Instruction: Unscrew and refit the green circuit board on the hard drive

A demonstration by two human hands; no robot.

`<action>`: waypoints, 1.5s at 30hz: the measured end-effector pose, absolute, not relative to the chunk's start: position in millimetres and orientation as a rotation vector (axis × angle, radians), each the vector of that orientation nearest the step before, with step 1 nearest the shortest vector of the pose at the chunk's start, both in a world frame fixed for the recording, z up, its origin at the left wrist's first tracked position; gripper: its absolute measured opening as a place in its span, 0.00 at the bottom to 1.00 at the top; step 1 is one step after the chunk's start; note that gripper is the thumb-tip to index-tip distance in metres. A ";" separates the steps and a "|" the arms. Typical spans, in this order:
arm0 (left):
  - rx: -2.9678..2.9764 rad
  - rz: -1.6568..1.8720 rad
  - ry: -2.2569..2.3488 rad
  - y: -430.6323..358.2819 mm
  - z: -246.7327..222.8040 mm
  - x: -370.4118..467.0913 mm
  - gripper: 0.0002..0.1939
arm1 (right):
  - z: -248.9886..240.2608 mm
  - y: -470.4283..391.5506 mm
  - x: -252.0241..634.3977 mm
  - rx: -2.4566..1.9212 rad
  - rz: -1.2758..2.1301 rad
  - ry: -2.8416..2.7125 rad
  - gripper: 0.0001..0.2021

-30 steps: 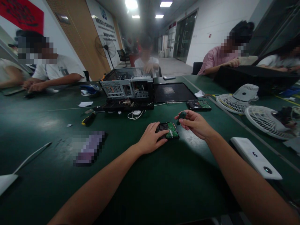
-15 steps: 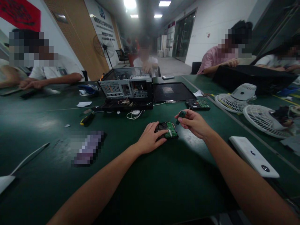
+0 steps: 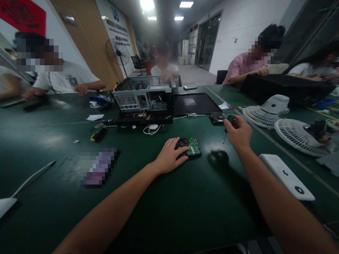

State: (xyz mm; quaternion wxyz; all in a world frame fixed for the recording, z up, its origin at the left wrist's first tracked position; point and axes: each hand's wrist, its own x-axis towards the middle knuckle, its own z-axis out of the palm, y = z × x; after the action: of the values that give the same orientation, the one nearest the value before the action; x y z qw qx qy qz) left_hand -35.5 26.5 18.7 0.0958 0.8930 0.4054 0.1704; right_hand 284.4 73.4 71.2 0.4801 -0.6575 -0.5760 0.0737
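A hard drive with a green circuit board lies on the table. My left hand holds it in place, fingers across its left part and thumb at its near edge, covering some of the drive. Off to the right, my right hand is closed around the dark green handle of a screwdriver. The screwdriver's thin shaft points down at the table, apart from the drive. Just beyond that hand lies a second hard drive, partly hidden by it.
An opened computer case stands ahead, beside a black panel. White fan parts and a white power bank are to the right. A yellow-black screwdriver and a blurred-out phone-like slab lie left. Several people sit around the table.
My right hand has moved right and away from the hard drive with the screwdriver. My left hand has stayed on the drive. At the far left, a person's hand has shifted right.
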 end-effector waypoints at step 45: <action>2.641 0.489 1.207 27.1 17.9 -35.7 0.24 | 39.5 92.7 319.3 -2.490 0.071 -2.038 0.16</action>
State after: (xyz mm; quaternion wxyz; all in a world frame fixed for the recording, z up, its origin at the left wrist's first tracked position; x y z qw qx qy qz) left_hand -35.7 27.1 17.9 0.0983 0.8925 0.4079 0.1653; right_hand 319.3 92.7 39.5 -0.0385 -0.7731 -0.6327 0.0222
